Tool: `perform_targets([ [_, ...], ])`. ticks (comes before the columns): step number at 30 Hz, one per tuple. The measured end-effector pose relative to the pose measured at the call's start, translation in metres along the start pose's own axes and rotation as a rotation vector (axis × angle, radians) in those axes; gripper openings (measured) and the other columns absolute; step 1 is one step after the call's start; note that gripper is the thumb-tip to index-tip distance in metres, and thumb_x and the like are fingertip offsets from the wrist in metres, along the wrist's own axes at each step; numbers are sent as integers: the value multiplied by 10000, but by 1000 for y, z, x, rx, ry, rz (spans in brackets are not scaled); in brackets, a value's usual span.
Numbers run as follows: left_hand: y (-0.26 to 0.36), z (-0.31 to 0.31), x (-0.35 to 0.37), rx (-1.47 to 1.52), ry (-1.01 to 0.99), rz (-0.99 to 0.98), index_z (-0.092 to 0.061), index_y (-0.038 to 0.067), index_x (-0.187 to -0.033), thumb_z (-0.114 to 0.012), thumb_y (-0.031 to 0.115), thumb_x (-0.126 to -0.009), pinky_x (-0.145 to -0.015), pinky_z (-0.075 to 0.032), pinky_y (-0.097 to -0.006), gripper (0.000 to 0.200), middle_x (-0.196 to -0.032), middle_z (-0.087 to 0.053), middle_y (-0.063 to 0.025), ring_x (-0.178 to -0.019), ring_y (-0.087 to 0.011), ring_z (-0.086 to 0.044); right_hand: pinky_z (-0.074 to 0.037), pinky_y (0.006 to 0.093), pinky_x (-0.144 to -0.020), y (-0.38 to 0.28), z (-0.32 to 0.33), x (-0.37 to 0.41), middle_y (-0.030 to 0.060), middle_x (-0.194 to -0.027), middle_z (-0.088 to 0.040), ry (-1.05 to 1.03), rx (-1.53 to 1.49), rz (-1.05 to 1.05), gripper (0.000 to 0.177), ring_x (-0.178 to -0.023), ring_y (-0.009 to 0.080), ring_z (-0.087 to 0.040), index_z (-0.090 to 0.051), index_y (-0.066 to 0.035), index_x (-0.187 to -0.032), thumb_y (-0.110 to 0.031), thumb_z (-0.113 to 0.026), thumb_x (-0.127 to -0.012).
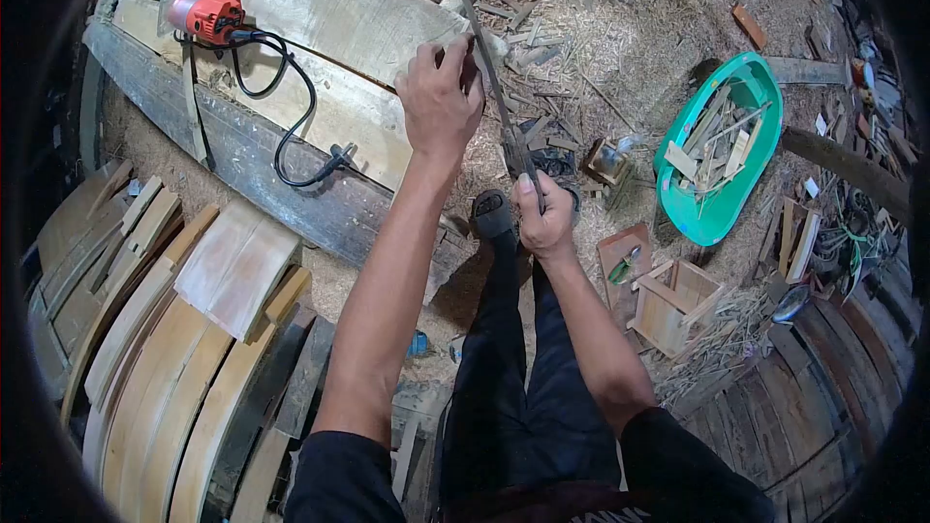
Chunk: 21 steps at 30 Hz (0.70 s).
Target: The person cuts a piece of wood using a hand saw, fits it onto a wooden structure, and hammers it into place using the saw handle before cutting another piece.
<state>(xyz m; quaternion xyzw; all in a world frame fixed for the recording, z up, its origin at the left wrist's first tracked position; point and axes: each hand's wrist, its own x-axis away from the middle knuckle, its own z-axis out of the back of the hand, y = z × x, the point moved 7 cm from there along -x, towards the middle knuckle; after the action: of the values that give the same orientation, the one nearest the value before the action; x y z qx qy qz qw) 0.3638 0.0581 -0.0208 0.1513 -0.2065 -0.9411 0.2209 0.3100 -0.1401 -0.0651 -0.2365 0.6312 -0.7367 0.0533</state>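
A long, thin dark blade [499,97], perhaps a machete, runs from the top centre down to my right hand [546,217]. My right hand is closed round its lower end, thumb on top. My left hand [444,97] is raised beside the upper part of the blade, over the end of a wide wooden plank [320,15]. Its fingers are bent and partly apart; whether they touch the blade or pinch something small cannot be made out. A red power tool [215,17] with a black cable rests on the planks at the upper left.
Curved boards [160,397] are stacked at the lower left. On the right stand a green tub [722,218] of wood scraps and a small wooden box [686,300]. Pliers [625,266] lie on a brown board. Shavings and offcuts cover the ground.
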Motion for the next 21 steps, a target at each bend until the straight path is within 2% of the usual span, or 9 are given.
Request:
perform_targets([
  [6, 0, 0, 0, -21, 16, -14, -616, 137, -1223, -678, 127, -806, -817, -434, -478, 421, -1019, -576, -131, -959, -338, -591, -342, 301, -511, 6, -3, 2, 0, -582, -417, 0, -17, 10, 408, -560, 85, -404, -498, -18, -713, -311, -561, -991],
  [11, -1, -1, 2, -25, 41, -21, -620, 140, -1210, -678, 123, -802, -811, -440, -477, 412, -1010, -580, -128, -951, -335, -596, -350, 287, -531, 5, -1, -3, -18, -606, -449, -37, -64, -87, 413, -588, 75, -415, -516, -21, -722, -333, -563, -989],
  [21, -2, -3, 1, -34, 23, 3, -609, 146, -1204, -677, 94, -780, -799, -442, -475, 433, -1023, -574, -120, -958, -329, -596, -343, 263, -545, 2, 2, -7, -55, -624, -441, -34, -36, -4, 379, -604, 62, -404, -560, -6, -765, -310, -558, -991],
])
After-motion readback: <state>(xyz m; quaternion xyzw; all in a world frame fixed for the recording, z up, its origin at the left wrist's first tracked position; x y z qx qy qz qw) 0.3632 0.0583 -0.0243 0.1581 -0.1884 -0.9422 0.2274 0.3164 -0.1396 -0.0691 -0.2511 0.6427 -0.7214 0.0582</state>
